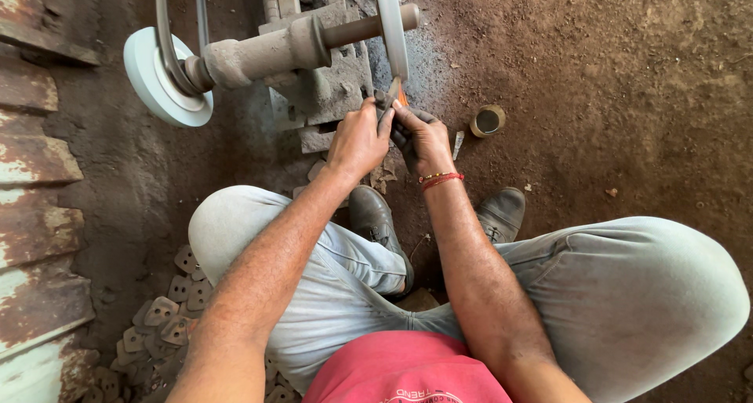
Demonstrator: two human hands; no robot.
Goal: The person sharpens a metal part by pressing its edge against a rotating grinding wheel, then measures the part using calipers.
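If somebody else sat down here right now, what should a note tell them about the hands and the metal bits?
Left hand: grip shut on the small metal piece.
Right hand: also pinching that piece, holding it to the edge of the thin grinding wheel; an orange glow shows at the contact.
Things: pile of small flat metal pieces on the dirt floor by the left knee; a small round tin to the right of the hands.
Done: cannot tell how many are ground.
Left: the piece in hand is at the wheel now.

- Pink-red shirt (pixel 404 372), printed lettering at its lower edge.
- Pale grey-blue trousers (pixel 627 293), creased.
- Dark, dusty leather shoes (pixel 376 218).
- Red and gold thread bracelets (pixel 439 178) on the right wrist.
- Bare forearms, no sleeves.
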